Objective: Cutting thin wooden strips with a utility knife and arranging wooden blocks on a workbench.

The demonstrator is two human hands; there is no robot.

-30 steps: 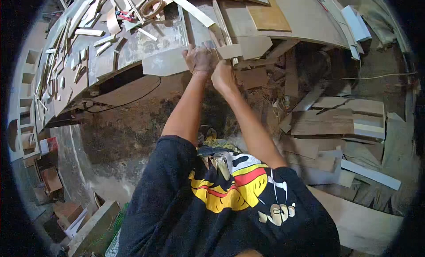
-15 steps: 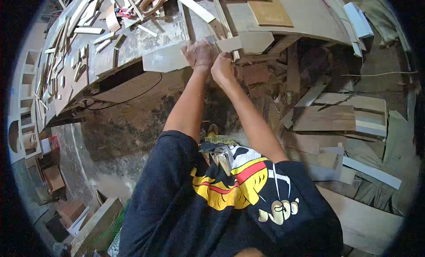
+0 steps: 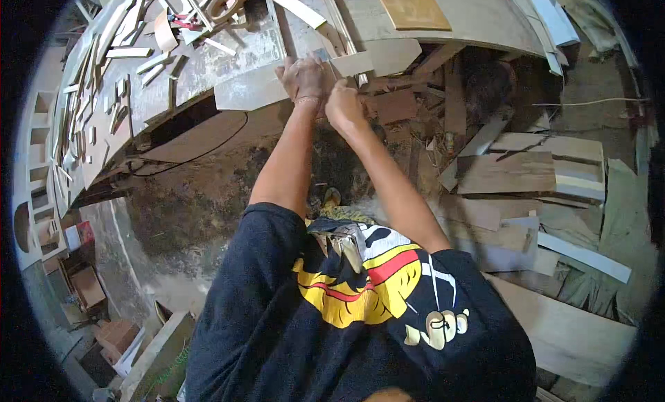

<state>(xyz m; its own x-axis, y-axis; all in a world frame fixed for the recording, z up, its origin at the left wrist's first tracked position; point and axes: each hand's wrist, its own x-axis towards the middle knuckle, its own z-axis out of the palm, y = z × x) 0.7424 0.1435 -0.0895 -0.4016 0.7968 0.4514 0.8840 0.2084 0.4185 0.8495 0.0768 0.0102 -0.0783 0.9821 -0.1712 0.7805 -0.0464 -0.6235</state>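
A long pale board (image 3: 242, 90) with a slanted right end lies along the bench's near edge. Across it sits a shorter wooden strip (image 3: 355, 62), its left part covered by my left hand (image 3: 305, 80). That hand presses down with bent fingers, the thumb out to the left. Just right of it and closer to me, my right hand (image 3: 346, 107) is closed in a fist. A thin, light-coloured tool (image 3: 334, 71) rises from this fist toward the strip's near side; its kind is too small to make out.
On the bench (image 3: 242, 52) lie a tape roll (image 3: 226, 5), red-handled pliers (image 3: 181, 21), several wood offcuts (image 3: 154, 62) and a yellowish panel (image 3: 413, 10). Long slats (image 3: 335, 21) run away from me. Boards (image 3: 506, 173) are stacked low at right. A cable (image 3: 235, 132) hangs under the bench.
My right hand has drawn slightly toward me, and the thin tool now shows between it and the strip. My left hand stays on the strip. The whole view has shifted a little.
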